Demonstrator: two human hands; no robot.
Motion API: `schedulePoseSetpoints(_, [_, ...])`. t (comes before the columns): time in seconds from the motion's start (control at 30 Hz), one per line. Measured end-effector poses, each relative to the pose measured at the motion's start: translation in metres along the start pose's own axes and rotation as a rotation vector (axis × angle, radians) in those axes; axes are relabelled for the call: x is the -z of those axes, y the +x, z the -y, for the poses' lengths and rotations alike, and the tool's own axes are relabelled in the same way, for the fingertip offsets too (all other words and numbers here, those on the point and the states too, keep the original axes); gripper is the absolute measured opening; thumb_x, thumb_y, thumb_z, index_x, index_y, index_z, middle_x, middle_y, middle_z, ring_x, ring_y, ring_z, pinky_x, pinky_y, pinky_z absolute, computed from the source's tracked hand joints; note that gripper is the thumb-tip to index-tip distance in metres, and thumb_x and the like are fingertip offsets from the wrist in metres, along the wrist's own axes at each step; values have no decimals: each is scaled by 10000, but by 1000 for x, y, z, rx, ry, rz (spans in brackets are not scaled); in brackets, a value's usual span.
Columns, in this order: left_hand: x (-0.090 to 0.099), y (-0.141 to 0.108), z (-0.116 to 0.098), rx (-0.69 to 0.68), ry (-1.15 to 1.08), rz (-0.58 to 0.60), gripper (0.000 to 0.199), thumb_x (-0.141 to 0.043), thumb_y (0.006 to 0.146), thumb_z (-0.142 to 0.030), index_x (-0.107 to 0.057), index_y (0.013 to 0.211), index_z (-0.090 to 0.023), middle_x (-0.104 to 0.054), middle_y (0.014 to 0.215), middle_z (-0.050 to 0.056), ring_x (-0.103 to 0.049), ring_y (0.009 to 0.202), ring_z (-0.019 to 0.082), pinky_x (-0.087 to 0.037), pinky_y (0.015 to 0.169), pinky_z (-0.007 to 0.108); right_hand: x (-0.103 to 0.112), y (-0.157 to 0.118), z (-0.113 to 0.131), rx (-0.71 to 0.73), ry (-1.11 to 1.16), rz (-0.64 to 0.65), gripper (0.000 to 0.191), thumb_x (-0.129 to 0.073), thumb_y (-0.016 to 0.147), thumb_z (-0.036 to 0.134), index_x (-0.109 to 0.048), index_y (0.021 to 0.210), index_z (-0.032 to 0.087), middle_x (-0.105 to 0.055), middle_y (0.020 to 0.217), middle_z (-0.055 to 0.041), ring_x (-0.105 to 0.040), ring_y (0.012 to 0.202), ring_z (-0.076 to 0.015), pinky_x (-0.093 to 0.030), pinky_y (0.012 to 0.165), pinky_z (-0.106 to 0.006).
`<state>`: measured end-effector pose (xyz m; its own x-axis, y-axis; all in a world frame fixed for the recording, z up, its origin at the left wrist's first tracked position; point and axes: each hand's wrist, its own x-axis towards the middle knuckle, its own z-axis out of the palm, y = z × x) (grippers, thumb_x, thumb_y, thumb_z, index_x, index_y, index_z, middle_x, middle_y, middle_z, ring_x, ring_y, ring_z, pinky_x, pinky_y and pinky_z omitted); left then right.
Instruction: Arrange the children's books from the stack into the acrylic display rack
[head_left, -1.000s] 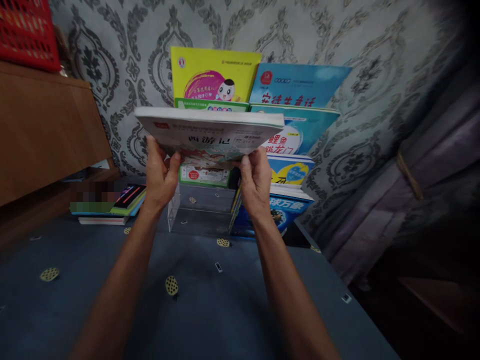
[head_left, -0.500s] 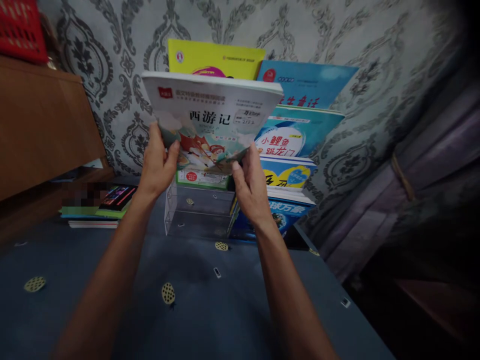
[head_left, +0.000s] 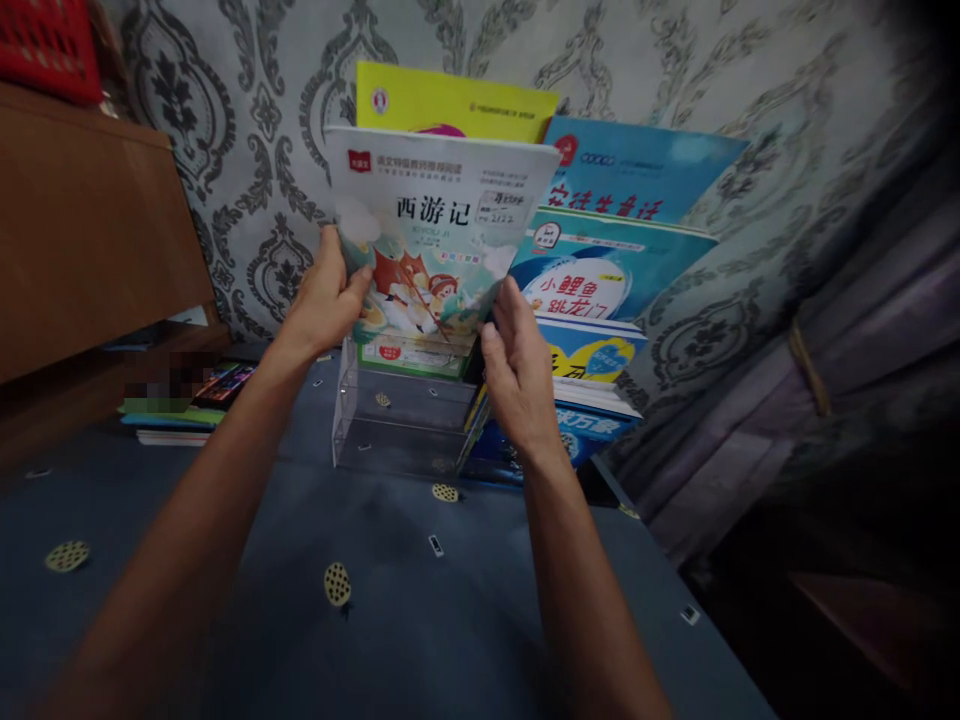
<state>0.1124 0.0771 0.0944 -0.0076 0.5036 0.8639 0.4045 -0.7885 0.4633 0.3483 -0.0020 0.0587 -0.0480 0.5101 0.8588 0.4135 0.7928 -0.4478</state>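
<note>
A white and pale-green book (head_left: 435, 215) with a cartoon cover stands nearly upright in front of me. My left hand (head_left: 328, 298) grips its left edge, the thumb lying on the cover. At its lower right edge my right hand (head_left: 519, 370) is closed, with the thumb in front and the fingers behind. The book's bottom sits in a tier of a clear acrylic rack (head_left: 401, 450). Behind it a yellow book (head_left: 457, 100) shows only its top. To the right stand a blue book (head_left: 645, 165), a teal book (head_left: 637, 255) and several more in lower tiers.
A small stack of books (head_left: 176, 425) lies to the left on the dark blue patterned tablecloth (head_left: 390, 640). Further left is a brown wooden cabinet (head_left: 90, 230) with a red plastic basket (head_left: 49, 50) on top. A tied curtain (head_left: 765, 450) hangs at the right, beyond the table edge.
Both hands have lowered the book's bottom slightly into the rack and turned the cover more upright. The view has shifted a little.
</note>
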Motion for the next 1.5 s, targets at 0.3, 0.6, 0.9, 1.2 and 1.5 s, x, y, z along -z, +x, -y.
schedulePoseSetpoints(0.3, [-2,-6,-24,1,323,35,229,-593,927,-339,-465,1079,-226,-588,965,41,-624,1117,286,-470,1022,490,10,-1,0,-40,-49,15,594,-449,991,557,-425,1498,248,-487,1530,-126,-487,1390,-293,-418,1139,-537])
schedulePoseSetpoints(0.6, [-11,-35,-30,73,542,46,331,-534,915,-256,-431,1218,-173,-577,1224,155,-559,1256,343,-425,1081,518,12,1,7,-66,-48,-20,549,-478,986,523,-523,1434,209,-574,1446,-146,-543,1338,-308,-467,1096,-545])
schedulePoseSetpoints(0.9, [-13,-43,-28,3,581,17,500,-529,895,-209,-390,1370,-136,-565,1322,184,-527,1291,339,-440,1085,517,9,1,8,-46,-82,-25,455,-458,996,412,-567,1384,201,-583,1436,-146,-519,1364,-302,-414,1135,-581])
schedulePoseSetpoints(1.2, [-19,-46,-33,98,616,15,617,-492,900,-207,-320,1477,-68,-626,1287,233,-623,1168,356,-512,986,523,10,1,12,-75,-115,-39,452,-484,977,395,-589,1373,207,-592,1429,-136,-544,1338,-299,-444,1111,-564])
schedulePoseSetpoints(1.5, [-23,-47,-38,125,692,44,639,-473,922,-201,-286,1505,-17,-631,1278,268,-654,1129,358,-524,964,500,8,1,7,-73,-97,-27,456,-495,971,401,-584,1373,204,-580,1442,-140,-546,1337,-311,-471,1092,-561])
